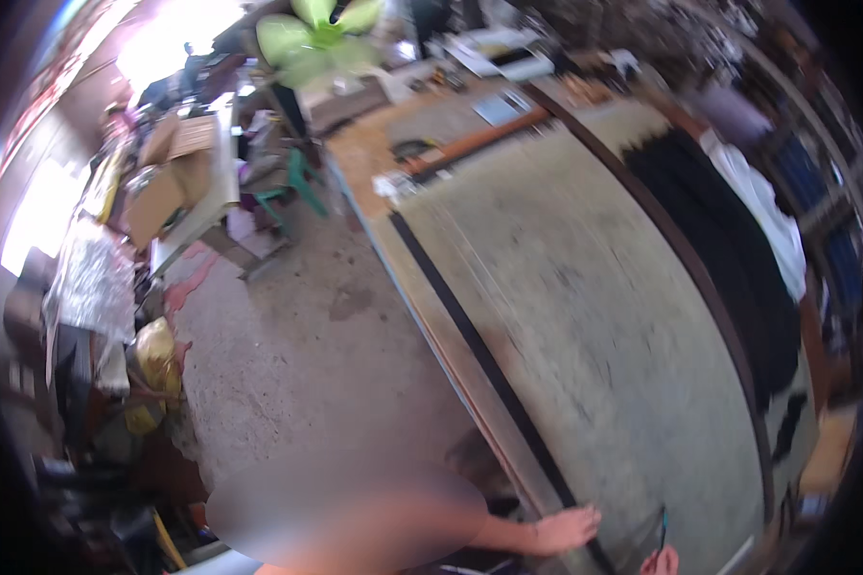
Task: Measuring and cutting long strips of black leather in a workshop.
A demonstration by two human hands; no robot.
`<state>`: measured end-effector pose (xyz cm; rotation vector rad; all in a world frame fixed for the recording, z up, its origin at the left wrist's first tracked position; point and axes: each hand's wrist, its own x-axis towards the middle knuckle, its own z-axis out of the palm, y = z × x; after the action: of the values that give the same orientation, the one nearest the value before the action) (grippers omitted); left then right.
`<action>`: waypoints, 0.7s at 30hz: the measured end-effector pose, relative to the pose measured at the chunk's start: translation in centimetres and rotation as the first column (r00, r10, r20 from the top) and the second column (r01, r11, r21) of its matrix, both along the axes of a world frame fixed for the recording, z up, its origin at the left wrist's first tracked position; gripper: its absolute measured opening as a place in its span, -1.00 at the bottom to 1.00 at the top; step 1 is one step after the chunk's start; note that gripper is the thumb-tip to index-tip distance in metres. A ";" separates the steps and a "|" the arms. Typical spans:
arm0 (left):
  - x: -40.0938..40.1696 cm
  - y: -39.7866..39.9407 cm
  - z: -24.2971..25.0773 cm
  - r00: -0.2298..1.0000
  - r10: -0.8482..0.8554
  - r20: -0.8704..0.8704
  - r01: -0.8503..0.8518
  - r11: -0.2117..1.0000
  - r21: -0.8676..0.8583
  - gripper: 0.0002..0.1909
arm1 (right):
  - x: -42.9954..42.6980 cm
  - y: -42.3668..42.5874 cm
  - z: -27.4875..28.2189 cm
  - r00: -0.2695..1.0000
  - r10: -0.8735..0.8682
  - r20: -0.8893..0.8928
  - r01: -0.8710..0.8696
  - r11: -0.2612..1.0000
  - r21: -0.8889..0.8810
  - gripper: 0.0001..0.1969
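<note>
My left hand [568,530] lies at the near end of a long black strip [467,327], its fingers over the strip and the worktable. This strip runs along the left side of a large worktable with a worn, pale green-grey top [582,287]. To the right, at the bottom edge of the view, my right hand [663,560] grips a thin pen-like tool [664,525] with a teal part, pointing up the table. Only part of this hand shows. A dark brown strip [679,244] crosses the table lengthwise farther right, beside a black sheet of material [719,251].
An orange-brown roll [482,140] and a light blue flat item [502,108] lie at the table's far end. Green fan blades [323,36] hang beyond. Left are cardboard boxes [165,187], a green plastic chair [298,183] and a yellow bag [154,352]. Shelving [813,165] stands right.
</note>
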<state>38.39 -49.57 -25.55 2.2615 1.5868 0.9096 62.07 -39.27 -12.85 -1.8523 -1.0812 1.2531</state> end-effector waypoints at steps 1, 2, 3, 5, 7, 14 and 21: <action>-1.1 0.6 2.6 0.992 -0.098 -0.084 0.076 0.971 -0.228 -0.80 | 6.3 0.6 -3.2 0.932 -0.090 -0.350 0.060 0.994 -0.096 -0.84; -2.7 0.1 2.5 0.998 0.014 0.053 -0.015 0.999 0.029 -0.83 | 5.1 0.2 -2.5 0.906 -0.051 -0.421 0.002 0.993 -0.118 -0.77; -3.6 0.6 2.8 0.994 -0.014 0.107 0.017 0.999 -0.032 -0.84 | 2.3 -0.4 -0.7 0.870 -0.095 -0.484 0.049 0.993 -0.107 -0.70; -4.5 0.3 3.1 0.997 -0.062 0.051 0.066 0.993 -0.095 -0.80 | -0.1 0.1 0.9 0.890 0.031 -0.456 -0.044 0.999 -0.019 -0.69; -4.8 0.1 2.2 0.994 -0.043 0.101 0.041 0.999 0.022 -0.76 | -1.1 1.9 0.5 0.939 0.121 -0.322 -0.108 0.992 0.057 -0.66; -4.5 0.8 4.1 0.960 -0.099 0.260 0.144 0.976 -0.161 -0.81 | -3.7 3.6 0.4 0.881 0.258 0.397 -0.405 0.844 0.350 -0.79; -4.6 0.7 4.6 0.964 -0.079 0.253 0.121 0.980 -0.156 -0.88 | -4.0 -0.3 -0.8 0.782 0.074 0.619 -0.445 0.762 0.471 -0.61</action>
<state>33.77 -48.90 -20.92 2.0055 1.3741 0.9468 58.10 -39.56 -13.70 -1.6029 -1.8813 0.3538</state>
